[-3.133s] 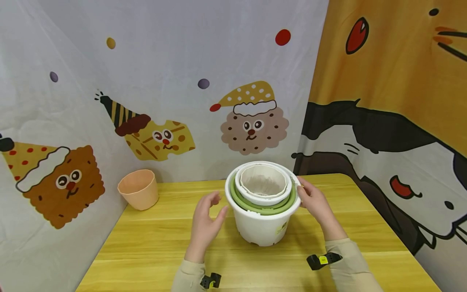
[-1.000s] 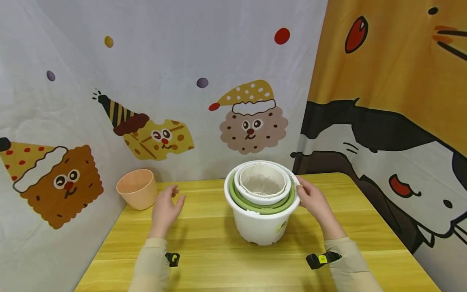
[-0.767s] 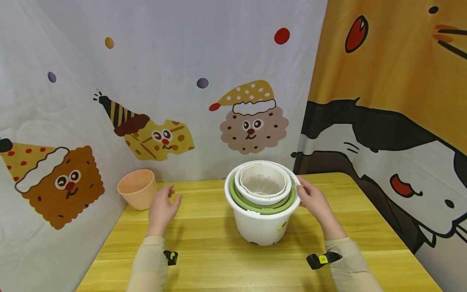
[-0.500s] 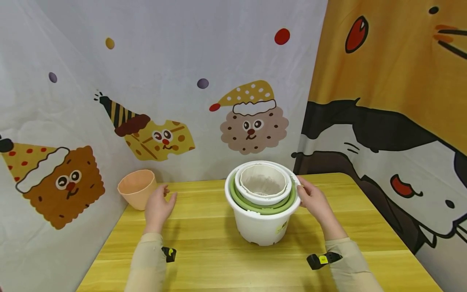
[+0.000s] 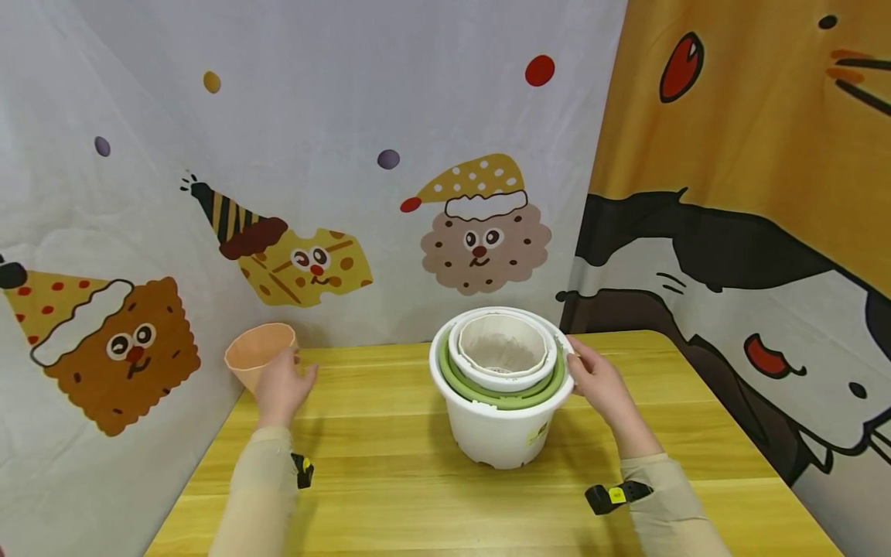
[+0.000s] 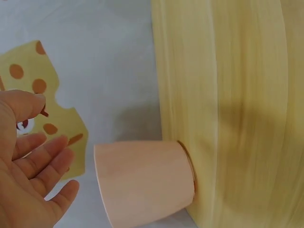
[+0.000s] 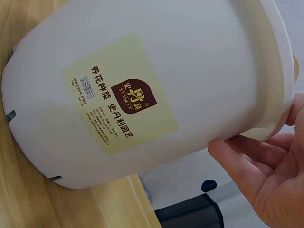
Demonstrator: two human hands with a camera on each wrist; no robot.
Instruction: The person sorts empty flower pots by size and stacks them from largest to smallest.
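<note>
A large white flower pot (image 5: 494, 437) stands upright on the table, with a label (image 7: 121, 99) on its side. Nested inside it are a green pot (image 5: 511, 401) and smaller white pots (image 5: 501, 348), only their upper parts visible. My right hand (image 5: 604, 391) grips the outer pot's rim at its right side, thumb against the outside below the lip. At the far left sits a peach flower pot (image 6: 142, 183), upright. My left hand (image 5: 278, 391) overlaps its front in the head view; the left wrist view shows the fingers (image 6: 45, 159) loosely spread, holding nothing, beside the pot's mouth.
The wooden table (image 5: 390, 487) carries both groups of pots. A white cloth with printed cartoons (image 5: 313, 155) hangs behind and to the left, close to the peach pot. An orange and black-white printed cloth (image 5: 752, 255) hangs on the right.
My left hand has moved from beside the white pot leftward to the peach pot, and now covers part of it. The right hand keeps its grip; the pots have not moved.
</note>
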